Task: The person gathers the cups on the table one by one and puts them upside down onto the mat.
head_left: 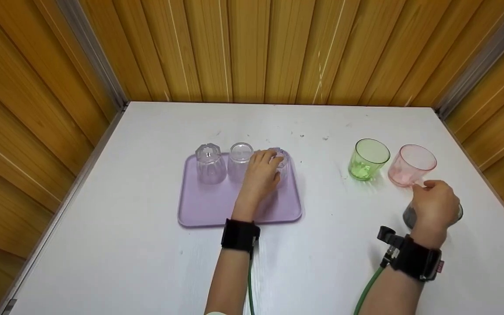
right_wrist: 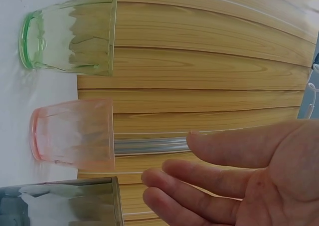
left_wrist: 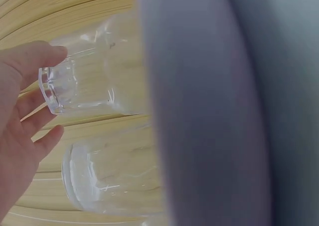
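Three clear glasses stand upside down along the back of a lilac tray point(head_left: 217, 205): the left glass point(head_left: 211, 168), the middle glass point(head_left: 239, 162) and the right glass point(head_left: 283, 168). My left hand point(head_left: 260, 173) is at the right glass, its thumb and spread fingers loosely about the upturned base point(left_wrist: 50, 91); whether they press on it is hard to tell. Over a dark grey glass point(right_wrist: 70, 206) hovers my right hand point(head_left: 436, 203), fingers extended and holding nothing. Beyond it stand a pink glass point(head_left: 411, 166) and a green glass point(head_left: 369, 159), both upright.
All of this stands on a white table point(head_left: 116, 218). Wood-patterned panels point(head_left: 252, 52) enclose its back and sides. Each wrist wears a black strap point(head_left: 240, 235), with a green cable point(head_left: 368, 288) trailing toward me.
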Demonstrator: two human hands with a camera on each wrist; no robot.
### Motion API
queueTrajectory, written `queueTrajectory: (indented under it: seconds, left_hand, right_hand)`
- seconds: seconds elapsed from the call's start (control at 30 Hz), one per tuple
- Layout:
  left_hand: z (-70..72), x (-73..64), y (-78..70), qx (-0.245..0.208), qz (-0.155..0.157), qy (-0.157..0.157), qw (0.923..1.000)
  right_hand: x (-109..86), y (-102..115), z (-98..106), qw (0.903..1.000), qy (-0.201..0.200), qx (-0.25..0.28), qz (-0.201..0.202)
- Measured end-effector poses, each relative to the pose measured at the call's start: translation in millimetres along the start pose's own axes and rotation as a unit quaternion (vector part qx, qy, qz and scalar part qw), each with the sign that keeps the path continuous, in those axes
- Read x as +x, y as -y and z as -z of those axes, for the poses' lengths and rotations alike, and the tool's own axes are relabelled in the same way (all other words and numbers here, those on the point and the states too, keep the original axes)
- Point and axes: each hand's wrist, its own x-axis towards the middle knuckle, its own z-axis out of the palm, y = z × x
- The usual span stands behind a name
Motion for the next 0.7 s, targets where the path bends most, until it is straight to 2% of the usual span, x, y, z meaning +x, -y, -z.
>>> queueTrajectory:
  seconds: [0.1,0.37,0.7]
  left_hand:
    - [0.0,0.4,-0.7,0.016,0.003,0.0,0.9999]
    - [-1.6,0.2,-0.6,0.036,0.001,-0.037,0.9987]
    - [-2.2,0.9,-0.4,0.03,0.009,-0.004,0.9995]
  right_hand:
    - [1.3,-3,0,0.9999,0.003,0.001,-0.01]
    - [4.7,-8,2,0.999,0.03,0.001,-0.032]
    - [6.6,-11,1,0.9989,0.038,-0.016,-0.022]
